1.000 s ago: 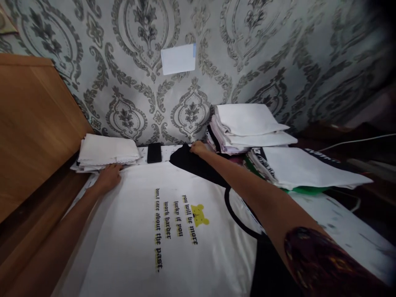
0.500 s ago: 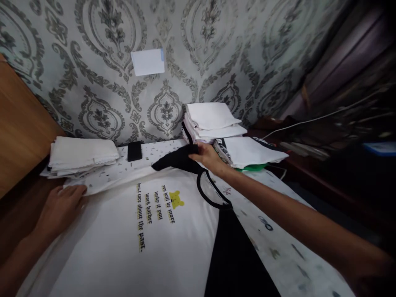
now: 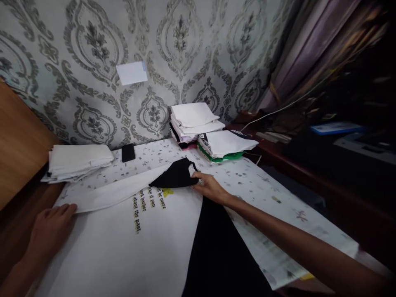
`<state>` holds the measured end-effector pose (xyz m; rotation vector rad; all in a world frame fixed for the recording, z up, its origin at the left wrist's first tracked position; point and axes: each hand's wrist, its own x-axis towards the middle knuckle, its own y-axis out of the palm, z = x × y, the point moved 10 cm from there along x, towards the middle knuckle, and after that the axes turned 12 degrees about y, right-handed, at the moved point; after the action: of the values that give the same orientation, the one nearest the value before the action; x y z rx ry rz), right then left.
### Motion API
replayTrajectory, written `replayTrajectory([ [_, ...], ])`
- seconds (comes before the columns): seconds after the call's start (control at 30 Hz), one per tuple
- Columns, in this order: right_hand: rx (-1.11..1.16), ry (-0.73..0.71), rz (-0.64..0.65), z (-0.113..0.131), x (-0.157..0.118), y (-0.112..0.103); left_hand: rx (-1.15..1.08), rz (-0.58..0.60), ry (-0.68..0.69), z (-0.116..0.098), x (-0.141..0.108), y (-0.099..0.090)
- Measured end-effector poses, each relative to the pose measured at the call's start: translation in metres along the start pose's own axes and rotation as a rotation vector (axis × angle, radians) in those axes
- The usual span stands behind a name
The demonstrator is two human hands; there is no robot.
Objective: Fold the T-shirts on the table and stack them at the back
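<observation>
A white T-shirt with black sleeves, printed lettering and a yellow bear lies spread over the table. Its far side is folded inward, so part of the bear and some lettering are covered. My right hand pinches the folded part near the collar, beside the folded-over black sleeve. At the hem end on the left, my left hand grips the edge of the fold, fingers curled over the cloth. The other black sleeve stretches toward me, below my right forearm.
Folded white clothes are stacked at the back left, beside a black phone. Two more piles, a taller stack and a lower stack, stand at the back right. A patterned wall rises behind the table.
My right hand has brought the far sleeve and shoulder inward over the shirt, covering the collar opening and part of the print. My left hand stays at the hem edge. The view has shifted right.
</observation>
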<state>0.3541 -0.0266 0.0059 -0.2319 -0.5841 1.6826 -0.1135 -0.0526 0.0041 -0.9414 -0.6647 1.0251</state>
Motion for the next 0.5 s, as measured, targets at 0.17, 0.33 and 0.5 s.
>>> replayTrajectory([
  [0.17, -0.121, -0.116, 0.019, 0.000, -0.009, -0.011, 0.042, 0.060, -0.071, 0.012, -0.010, -0.005],
  [0.33, -0.499, -0.288, 0.130, -0.001, -0.026, 0.012, -0.036, 0.108, -0.066, 0.012, -0.016, 0.008],
  [0.5, -0.429, -0.149, 0.058, -0.009, -0.010, -0.003, -0.168, 0.060, -0.055, 0.015, -0.020, 0.023],
])
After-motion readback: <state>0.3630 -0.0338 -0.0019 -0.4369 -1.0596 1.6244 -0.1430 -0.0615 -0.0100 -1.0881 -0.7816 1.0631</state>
